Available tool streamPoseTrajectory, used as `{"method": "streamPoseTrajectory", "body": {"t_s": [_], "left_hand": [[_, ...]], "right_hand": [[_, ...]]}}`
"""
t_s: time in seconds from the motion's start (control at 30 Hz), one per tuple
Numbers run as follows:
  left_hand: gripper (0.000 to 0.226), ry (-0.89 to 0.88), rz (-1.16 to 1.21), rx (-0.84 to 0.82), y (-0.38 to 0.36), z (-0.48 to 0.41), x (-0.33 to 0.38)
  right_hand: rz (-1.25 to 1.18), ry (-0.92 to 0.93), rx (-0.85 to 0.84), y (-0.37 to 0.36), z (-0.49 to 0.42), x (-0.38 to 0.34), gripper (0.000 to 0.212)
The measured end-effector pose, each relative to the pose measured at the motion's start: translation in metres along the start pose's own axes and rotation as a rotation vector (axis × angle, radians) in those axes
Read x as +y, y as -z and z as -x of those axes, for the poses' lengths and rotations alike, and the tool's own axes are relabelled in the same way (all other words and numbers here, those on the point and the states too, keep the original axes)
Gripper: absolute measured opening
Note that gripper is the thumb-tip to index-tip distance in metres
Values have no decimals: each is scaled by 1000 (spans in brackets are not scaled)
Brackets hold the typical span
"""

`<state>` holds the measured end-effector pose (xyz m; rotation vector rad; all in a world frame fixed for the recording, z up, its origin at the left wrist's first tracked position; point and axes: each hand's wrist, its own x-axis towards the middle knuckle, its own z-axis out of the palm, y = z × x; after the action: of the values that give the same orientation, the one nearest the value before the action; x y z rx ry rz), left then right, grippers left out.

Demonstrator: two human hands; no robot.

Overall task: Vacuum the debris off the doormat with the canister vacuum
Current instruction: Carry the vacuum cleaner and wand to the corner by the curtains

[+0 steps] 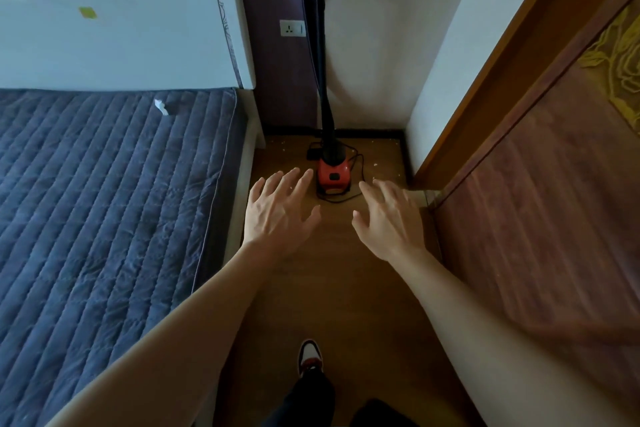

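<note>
A small red canister vacuum (332, 178) stands on the wooden floor in the far corner. Its black hose and tube (318, 55) rise against the wall, and a black cord (356, 166) lies looped around its base. My left hand (278, 211) is stretched out with fingers spread, just left of the vacuum and short of it. My right hand (389, 215) reaches forward the same way on the vacuum's right, fingers straight. Neither hand touches anything. No doormat is in view. Small white crumbs (375, 164) dot the floor near the corner.
A bed with a blue quilted mattress (104, 201) and white headboard (114, 21) fills the left. A brown wooden door (540, 218) stands on the right, leaving a narrow floor strip. A wall socket (292, 28) sits beside the hose. My shoe (310, 355) is on the floor below.
</note>
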<state>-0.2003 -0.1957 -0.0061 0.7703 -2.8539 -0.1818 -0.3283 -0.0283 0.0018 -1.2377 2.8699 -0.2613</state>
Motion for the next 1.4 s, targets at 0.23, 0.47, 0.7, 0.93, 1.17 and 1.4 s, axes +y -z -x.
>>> {"method": "streamPoseTrajectory", "body": {"t_s": [0.23,0.47,0.7,0.93,1.17,1.4], "left_hand": [[71,-43,27,-9,-8,-87,-10],[71,-57,23,-36,-32,-167,0],[70,-39,-18,-45,-55,-271,30],[68,11,-36,-34,-77,-380,82],[66,119,-56,-44,-90,-436,88],[66,230,-54,-56,-104,-470,53]], "right_hand": [[22,-39,-14,0,-76,15,59],[16,-45,2,-12,-145,53,57],[-4,-13,15,-13,-244,114,57],[-23,16,-22,-7,-344,200,58],[-42,77,-75,-15,-421,238,58],[-38,136,-115,-33,-483,227,58]]}}
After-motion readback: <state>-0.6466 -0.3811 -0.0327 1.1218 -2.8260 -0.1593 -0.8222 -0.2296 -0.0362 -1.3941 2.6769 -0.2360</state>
